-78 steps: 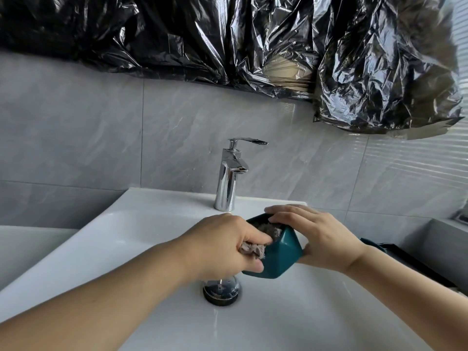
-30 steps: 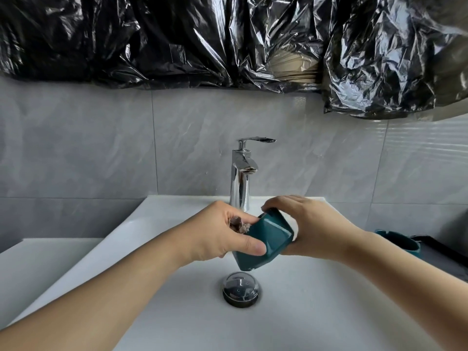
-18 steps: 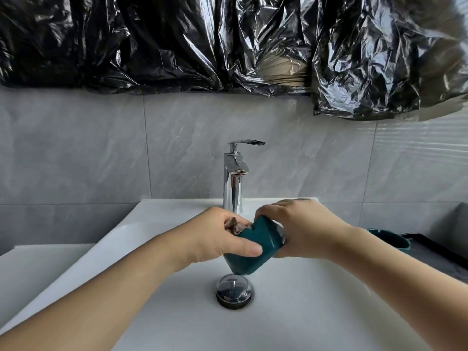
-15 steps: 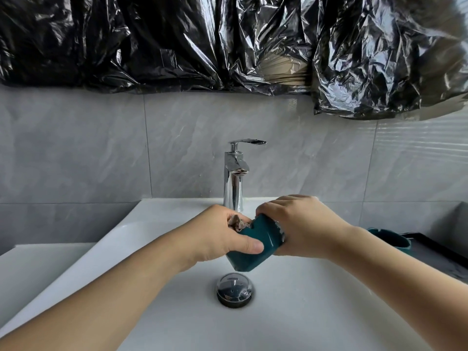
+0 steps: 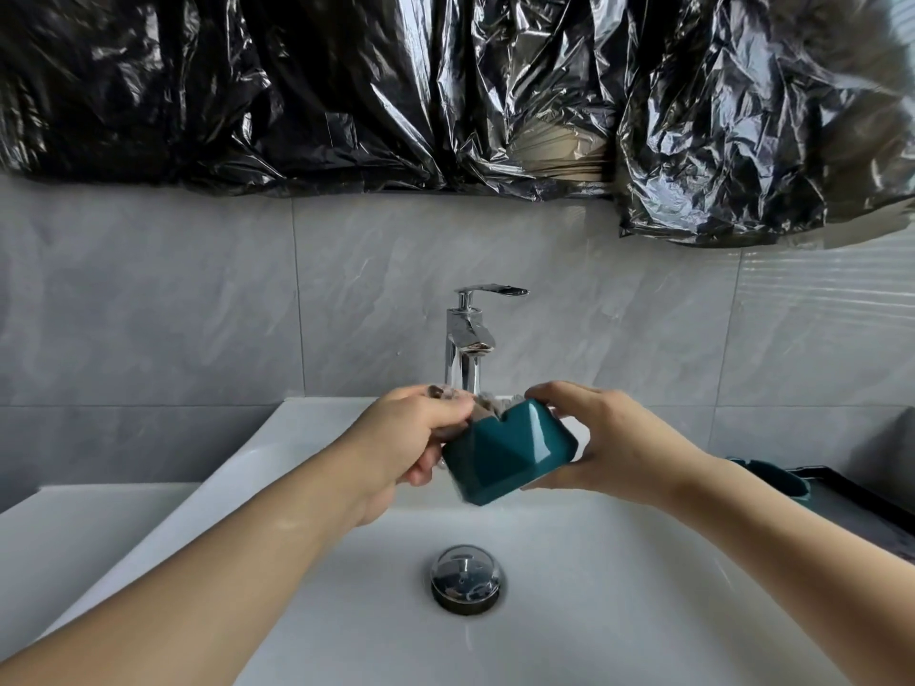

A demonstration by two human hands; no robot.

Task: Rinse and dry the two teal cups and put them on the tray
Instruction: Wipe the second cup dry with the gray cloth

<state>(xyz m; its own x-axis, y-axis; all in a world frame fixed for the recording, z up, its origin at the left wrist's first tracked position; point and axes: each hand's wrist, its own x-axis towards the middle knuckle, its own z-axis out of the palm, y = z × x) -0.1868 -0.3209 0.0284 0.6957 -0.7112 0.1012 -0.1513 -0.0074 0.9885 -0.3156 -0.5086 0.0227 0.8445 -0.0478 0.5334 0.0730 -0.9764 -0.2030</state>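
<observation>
Right hand [image 5: 601, 440] grips a faceted teal cup [image 5: 507, 458] above the sink [image 5: 277, 438]; left hand [image 5: 413, 445] pinches a grey cloth [image 5: 487, 407] at its rim.

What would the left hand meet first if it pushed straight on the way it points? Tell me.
The left hand points up-right at the teal cup, pinching a grey cloth at its mouth. It would likely press the cloth into the cup first; the faucet stands behind, depth unclear.

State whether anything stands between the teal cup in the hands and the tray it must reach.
Nothing visible: the held cup is over the sink; the tray lies right, behind the right hand, already holding another teal cup.
</observation>
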